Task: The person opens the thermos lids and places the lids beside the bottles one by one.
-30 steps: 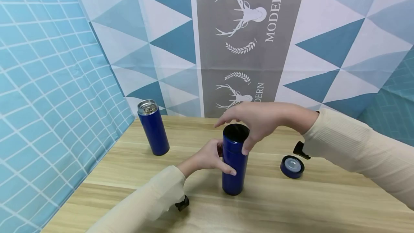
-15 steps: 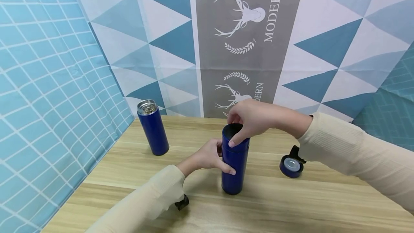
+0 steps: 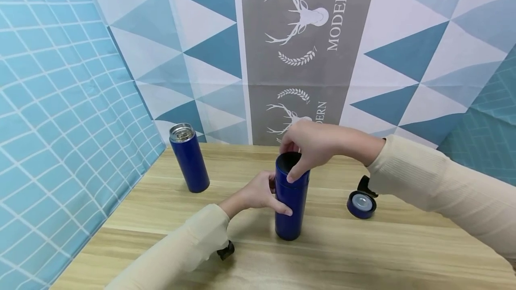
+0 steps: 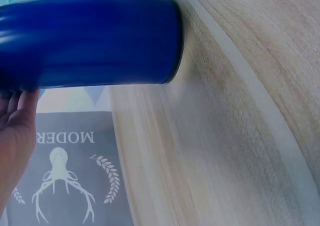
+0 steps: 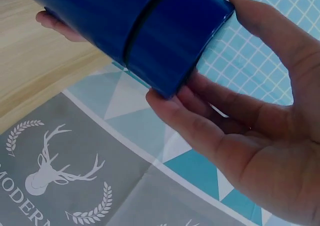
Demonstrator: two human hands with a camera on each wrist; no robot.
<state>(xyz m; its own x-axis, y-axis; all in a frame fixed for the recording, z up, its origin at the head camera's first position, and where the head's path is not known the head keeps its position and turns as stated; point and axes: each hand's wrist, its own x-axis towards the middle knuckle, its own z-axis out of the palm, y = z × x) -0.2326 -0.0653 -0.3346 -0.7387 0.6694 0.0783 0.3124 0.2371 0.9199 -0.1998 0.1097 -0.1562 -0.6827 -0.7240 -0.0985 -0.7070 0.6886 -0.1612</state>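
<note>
A dark blue insulated bottle [image 3: 288,223] stands upright on the wooden table, with a seam below its top section [image 3: 296,179] and a black recess at the top. My left hand [image 3: 258,194] holds the bottle's body from the left, its thumb across the front. From above, my right hand [image 3: 310,149] pinches the top section at the rim, thumb in front and fingers at the back. The right wrist view shows these fingers [image 5: 180,116] against the rim. In the left wrist view the bottle's lower part [image 4: 115,38] fills the upper left.
A second blue bottle [image 3: 189,164] stands at the back left, its steel mouth uncovered. To the right lies a round blue cap [image 3: 361,205] with its pale inner side up. Black wrist-worn pieces hang under both sleeves. Patterned cloth hangs behind the wooden table [image 3: 346,254].
My right hand was spread around the bottle's top one second ago; its thumb and fingers have since come together on the rim. The left hand keeps its hold on the body.
</note>
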